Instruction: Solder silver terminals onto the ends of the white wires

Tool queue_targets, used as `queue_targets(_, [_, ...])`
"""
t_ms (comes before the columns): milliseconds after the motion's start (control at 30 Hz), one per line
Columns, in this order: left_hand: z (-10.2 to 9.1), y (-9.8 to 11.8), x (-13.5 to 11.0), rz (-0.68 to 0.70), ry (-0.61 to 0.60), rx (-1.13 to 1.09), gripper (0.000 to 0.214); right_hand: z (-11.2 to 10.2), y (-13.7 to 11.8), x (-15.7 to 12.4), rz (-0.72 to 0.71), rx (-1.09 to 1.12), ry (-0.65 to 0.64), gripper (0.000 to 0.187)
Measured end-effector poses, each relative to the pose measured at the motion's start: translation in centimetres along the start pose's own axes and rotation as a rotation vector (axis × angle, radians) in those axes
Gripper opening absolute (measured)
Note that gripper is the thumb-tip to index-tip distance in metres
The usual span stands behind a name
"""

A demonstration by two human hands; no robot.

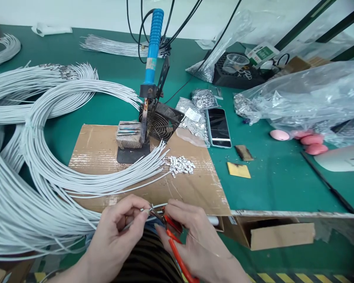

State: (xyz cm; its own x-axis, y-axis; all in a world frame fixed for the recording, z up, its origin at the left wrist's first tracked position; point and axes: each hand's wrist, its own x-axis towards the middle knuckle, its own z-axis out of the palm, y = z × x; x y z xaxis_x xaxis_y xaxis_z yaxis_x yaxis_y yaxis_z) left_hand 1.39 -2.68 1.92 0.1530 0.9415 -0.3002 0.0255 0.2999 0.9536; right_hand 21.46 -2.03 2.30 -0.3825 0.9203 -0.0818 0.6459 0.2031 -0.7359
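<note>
Left hand: the left hand, at the lower middle of the frame, has thumb and forefinger pinched together on a thin white wire close to its end.
Right hand: the right hand is wrapped around the red handles of the pliers, with the dark nose pointing left at the pinched spot.
Where the wire is: between the two hands, just off the near edge of the cardboard sheet. Its tip is hidden by the fingertips and the plier nose.
Doing it well: it probably helps to keep the pinch close behind the nose so the thin wire cannot bend away, and to squeeze squarely across it. Whether the nose already bites the wire cannot be told.
Within reach: a small pile of metal pieces lies on the cardboard beside the fanned ends of a large coil of white wires.
Hot tool: a soldering iron with a blue handle stands in a holder above a small fan, upper middle, well clear of the hands.
Bench: the green bench also holds a phone, a yellow pad, clear plastic bags at the upper right and pink rounded objects.
Room: a pale wall runs behind, with black cables hanging at top centre and hazard striping at the bottom right.
</note>
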Motion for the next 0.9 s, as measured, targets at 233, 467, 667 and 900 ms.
queue_targets(233, [-0.2, -0.4, 0.2, -0.027, -0.016, 0.002, 0.023, -0.2, -0.1, 0.0, 0.012, 0.015, -0.01, 0.037])
queue_targets(467, [-0.2, -0.6, 0.2, -0.044, -0.034, -0.028, 0.026, 0.7, 0.5, -0.2, -0.016, 0.051, 0.054, 0.035])
queue_targets(667, [-0.2, -0.2, 0.4, -0.069, -0.056, -0.058, 0.029, 0.5, 1.2, 0.1, -0.064, 0.082, 0.226, 0.041])
queue_targets(900, [-0.3, 0.4, 0.5, -0.168, -0.079, -0.142, 0.037, -0.2, 1.2, -0.3, -0.073, -0.045, 0.179, 0.04])
